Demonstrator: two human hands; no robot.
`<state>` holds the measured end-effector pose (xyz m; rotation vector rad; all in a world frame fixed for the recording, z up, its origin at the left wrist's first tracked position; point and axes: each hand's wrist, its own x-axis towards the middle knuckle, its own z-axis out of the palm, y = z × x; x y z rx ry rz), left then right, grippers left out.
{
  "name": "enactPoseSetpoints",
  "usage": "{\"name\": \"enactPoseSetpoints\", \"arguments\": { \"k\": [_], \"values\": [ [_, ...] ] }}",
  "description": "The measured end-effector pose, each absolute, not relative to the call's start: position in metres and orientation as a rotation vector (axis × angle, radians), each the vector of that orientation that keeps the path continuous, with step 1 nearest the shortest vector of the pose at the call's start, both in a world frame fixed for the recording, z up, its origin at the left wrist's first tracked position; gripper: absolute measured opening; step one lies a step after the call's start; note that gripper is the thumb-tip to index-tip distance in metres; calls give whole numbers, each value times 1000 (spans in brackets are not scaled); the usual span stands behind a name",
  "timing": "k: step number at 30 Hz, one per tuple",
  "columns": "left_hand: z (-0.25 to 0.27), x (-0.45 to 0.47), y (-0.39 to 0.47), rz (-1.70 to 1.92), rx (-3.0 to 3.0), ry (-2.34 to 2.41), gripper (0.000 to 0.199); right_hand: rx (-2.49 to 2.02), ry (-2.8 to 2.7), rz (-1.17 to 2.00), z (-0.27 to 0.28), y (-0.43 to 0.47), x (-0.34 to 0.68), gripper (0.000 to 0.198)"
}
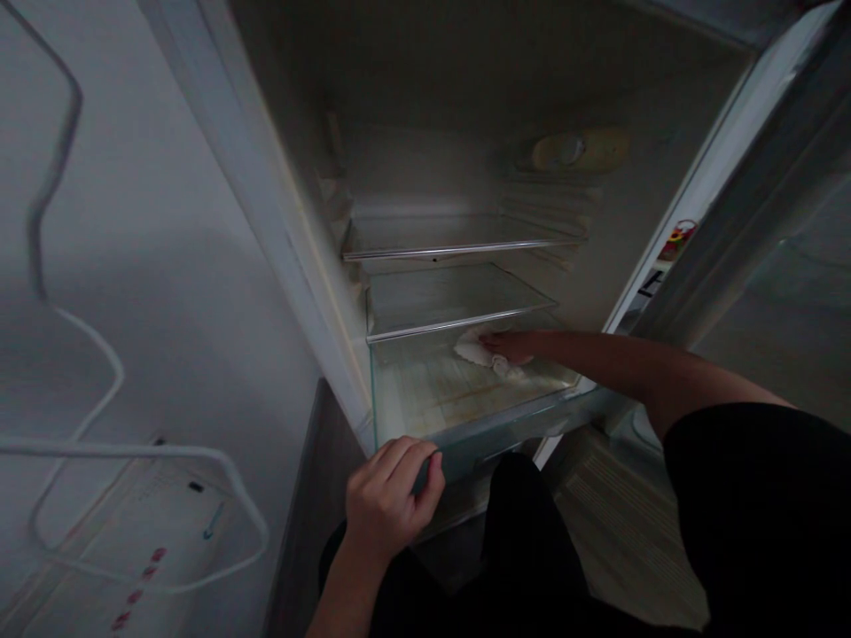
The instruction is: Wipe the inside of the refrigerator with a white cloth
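At the near corner, clasping the clear drawer (465,452) by its rim with the left hand (394,492), probably for steadiness; farther in, below the lower glass shelf (458,294), pressing a white cloth (473,347) onto the streaked base (432,408) with the right hand (515,346), apparently for firm contact, finger closure too dim to tell.
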<state>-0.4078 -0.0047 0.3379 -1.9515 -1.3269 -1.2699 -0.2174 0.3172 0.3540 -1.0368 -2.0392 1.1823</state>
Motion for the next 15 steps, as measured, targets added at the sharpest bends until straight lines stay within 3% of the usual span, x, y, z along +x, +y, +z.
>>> {"name": "enactPoseSetpoints", "arguments": {
  "k": [5,7,11,13,15],
  "values": [
    [335,-407,-5,-1253,-1922,-1350,7,-680,-2740,1079,333,287,-294,31],
    [334,-407,-6,-1198,-1889,-1342,6,-366,-2969,879,320,268,-332,28],
    [333,-409,-6,-1107,-1850,-1305,2,29,-3158,483,305,252,-378,45],
    [333,-411,-6,-1102,-1850,-1299,2,-54,-3156,497,309,258,-375,40],
    [333,-412,-5,-1106,-1852,-1287,3,-436,-2912,800,318,268,-356,31]
  ]
}}
